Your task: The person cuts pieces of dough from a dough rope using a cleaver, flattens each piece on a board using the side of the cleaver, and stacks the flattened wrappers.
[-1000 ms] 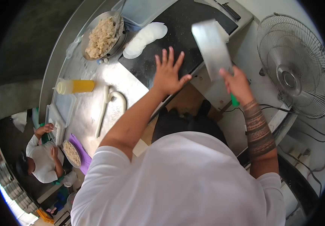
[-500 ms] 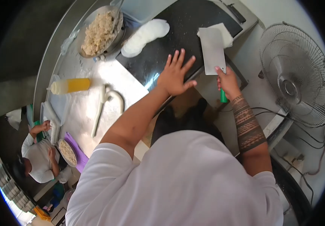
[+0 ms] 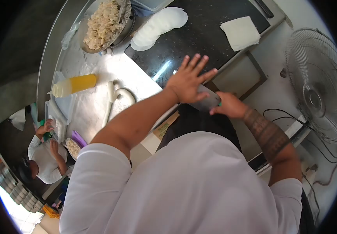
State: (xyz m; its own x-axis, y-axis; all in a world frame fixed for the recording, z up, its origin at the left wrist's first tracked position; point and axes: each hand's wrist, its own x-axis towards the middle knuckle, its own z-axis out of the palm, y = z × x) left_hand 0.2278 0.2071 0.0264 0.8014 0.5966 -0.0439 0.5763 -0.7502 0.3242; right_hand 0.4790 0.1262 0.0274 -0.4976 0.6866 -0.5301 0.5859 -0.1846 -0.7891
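My left hand (image 3: 188,82) is spread flat, palm down, over the near edge of the black board (image 3: 199,43). My right hand (image 3: 231,105) grips a cleaver by its green handle. The cleaver's blade (image 3: 206,103) points left and passes beneath my left hand, which hides part of it; whether they touch I cannot tell. Thin white dough rounds (image 3: 158,28) overlap in a row on the board's far left. A folded white cloth (image 3: 240,33) lies near its right edge. On the steel table (image 3: 92,66), a bent rope of dough (image 3: 116,96) rests left of my forearm.
A bowl of chunky filling (image 3: 103,25) stands at the back left. Below it lies a squeeze bottle of yellow liquid (image 3: 75,85), by a clear plastic tray (image 3: 65,105). A wire fan (image 3: 314,84) is at the right. Another person (image 3: 45,158) works at the lower left.
My right hand has brought the cleaver from over the cloth down and left, under my left hand, turning the blade leftward. The cloth is now uncovered. My left hand stays spread.
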